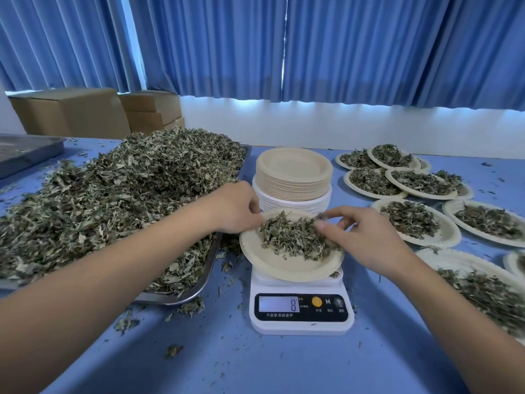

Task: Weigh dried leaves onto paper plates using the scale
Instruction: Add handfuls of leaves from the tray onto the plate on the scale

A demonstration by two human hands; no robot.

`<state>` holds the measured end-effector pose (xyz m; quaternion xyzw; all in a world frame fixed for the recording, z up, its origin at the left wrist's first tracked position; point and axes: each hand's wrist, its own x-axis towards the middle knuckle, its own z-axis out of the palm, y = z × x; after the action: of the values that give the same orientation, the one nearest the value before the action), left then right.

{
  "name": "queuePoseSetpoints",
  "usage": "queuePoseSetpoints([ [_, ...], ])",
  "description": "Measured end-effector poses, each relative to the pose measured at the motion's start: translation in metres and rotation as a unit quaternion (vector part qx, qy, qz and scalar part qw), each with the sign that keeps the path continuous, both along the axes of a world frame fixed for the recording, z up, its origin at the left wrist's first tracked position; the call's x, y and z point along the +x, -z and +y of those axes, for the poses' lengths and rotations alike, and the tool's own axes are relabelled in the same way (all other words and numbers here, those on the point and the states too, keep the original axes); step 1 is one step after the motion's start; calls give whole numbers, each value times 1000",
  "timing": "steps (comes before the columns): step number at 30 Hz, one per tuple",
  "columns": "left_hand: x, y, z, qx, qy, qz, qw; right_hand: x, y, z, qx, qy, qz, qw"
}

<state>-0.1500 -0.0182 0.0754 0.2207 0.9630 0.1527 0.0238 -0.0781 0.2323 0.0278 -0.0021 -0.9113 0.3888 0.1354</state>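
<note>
Dried leaves lie heaped on a paper plate atop the scale on our bench. Our right hand pinches leaves between its fingers; our left hand curls at the rim, grip unclear.

Blue curtains hung across the rear wall. Cardboard boxes stood stacked at the back left, behind a grey metal tray.

Two bare forearms ending in a bare left hand and right hand.
</note>
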Motion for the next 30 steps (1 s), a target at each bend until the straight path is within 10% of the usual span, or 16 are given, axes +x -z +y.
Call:
queuePoseSetpoints([
  [5,1,8,16,52,-30,-43,997,2,-5,-9,145,22,34,989],
  [16,-8,-16,95,335,-65,-177,923,-1,-64,87,-40,90,-43,994],
  [30,-31,15,326,289,-18,-236,928,-25,-27,292,82,253,-78,961],
])
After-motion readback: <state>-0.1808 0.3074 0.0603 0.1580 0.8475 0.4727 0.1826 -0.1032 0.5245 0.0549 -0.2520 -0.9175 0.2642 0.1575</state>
